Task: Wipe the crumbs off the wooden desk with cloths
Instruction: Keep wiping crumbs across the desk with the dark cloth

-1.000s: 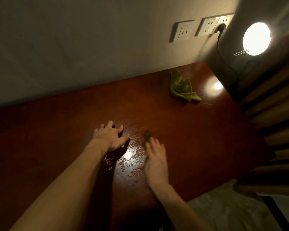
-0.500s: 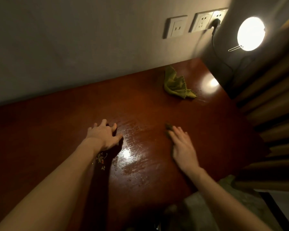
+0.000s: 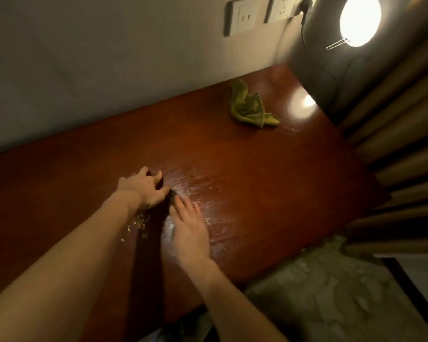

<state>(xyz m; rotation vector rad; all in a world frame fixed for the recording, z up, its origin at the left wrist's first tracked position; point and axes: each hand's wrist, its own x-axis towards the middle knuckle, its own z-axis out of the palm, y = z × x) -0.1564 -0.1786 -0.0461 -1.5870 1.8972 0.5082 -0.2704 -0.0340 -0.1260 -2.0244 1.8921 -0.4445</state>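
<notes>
We had both hands flat on the wooden desk (image 3: pixel 269 188), close together near its middle. Our right hand (image 3: pixel 189 229) lay palm down with fingers stretched forward and nearly closed side by side; a small dark wad showed just past its fingertips, probably a cloth pressed under the palm, though the dim light left us unsure. Our left hand (image 3: pixel 143 190) sat just beside it, fingers loosely spread on the wood, and we could not tell whether anything lay beneath it. The crumbs (image 3: pixel 140 222) were gathered in a pale scatter below the left wrist, partly in the forearm's shadow. A green cloth (image 3: pixel 248 108) lay crumpled well apart, near the far right corner by the lamp (image 3: pixel 360 19).

The risks, as we judged them: the left forearm could drag through the pile and smear it wider; a hard sweep could throw crumbs over the near edge onto the floor; and the shadow could hide some that we missed.
</notes>
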